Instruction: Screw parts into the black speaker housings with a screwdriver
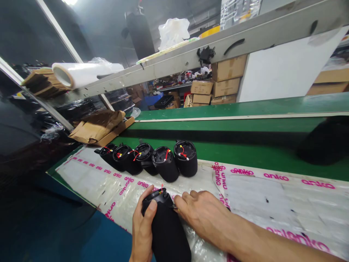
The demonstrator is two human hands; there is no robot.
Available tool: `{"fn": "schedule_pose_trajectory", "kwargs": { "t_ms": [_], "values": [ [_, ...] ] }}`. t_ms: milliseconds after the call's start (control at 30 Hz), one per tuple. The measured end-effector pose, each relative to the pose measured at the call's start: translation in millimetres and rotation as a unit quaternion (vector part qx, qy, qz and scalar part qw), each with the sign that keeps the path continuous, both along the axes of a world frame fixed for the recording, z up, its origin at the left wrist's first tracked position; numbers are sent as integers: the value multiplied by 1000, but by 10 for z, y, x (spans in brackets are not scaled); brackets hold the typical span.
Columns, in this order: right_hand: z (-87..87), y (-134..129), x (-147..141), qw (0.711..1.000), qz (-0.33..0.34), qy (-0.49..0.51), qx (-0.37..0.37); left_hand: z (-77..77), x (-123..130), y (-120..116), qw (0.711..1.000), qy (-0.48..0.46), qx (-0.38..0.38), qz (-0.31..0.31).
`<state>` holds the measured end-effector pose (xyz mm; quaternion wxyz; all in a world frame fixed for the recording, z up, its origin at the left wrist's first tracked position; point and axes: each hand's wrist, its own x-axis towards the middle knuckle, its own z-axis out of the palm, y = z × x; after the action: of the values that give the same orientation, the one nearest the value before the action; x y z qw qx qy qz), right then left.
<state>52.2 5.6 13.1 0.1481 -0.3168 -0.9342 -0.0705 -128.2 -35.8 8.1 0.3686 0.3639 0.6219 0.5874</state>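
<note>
My left hand is wrapped round a black, fabric-covered cylindrical speaker, thumb over its rim. The open end tilts up and away from me, with a short red wire showing inside. At the right side of that rim, my right hand is closed in a pinch; a thin dark tip shows at its fingers, but I cannot make out what it is. Beyond my hands several similar black speakers stand in a row, open ends up, with red wires and small white or yellow connectors.
Pink-printed plastic sheeting covers the front of the green bench. At the back left lies a cardboard tray with brown paper. A dark object stands far right. Overhead, a metal shelf carries a plastic film roll.
</note>
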Motion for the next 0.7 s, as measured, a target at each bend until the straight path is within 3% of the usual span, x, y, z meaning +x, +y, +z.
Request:
{"fn": "schedule_pose_trajectory", "kwargs": {
  "t_ms": [233,500,700],
  "values": [
    [24,-9,34,1000,4,-17,14,-17,-4,8,1000,13,5,-11],
    [175,47,107,996,37,-73,30,11,29,16,1000,13,9,-21],
    [158,52,130,996,25,-58,56,32,35,19,999,36,13,-34]
  ]
}}
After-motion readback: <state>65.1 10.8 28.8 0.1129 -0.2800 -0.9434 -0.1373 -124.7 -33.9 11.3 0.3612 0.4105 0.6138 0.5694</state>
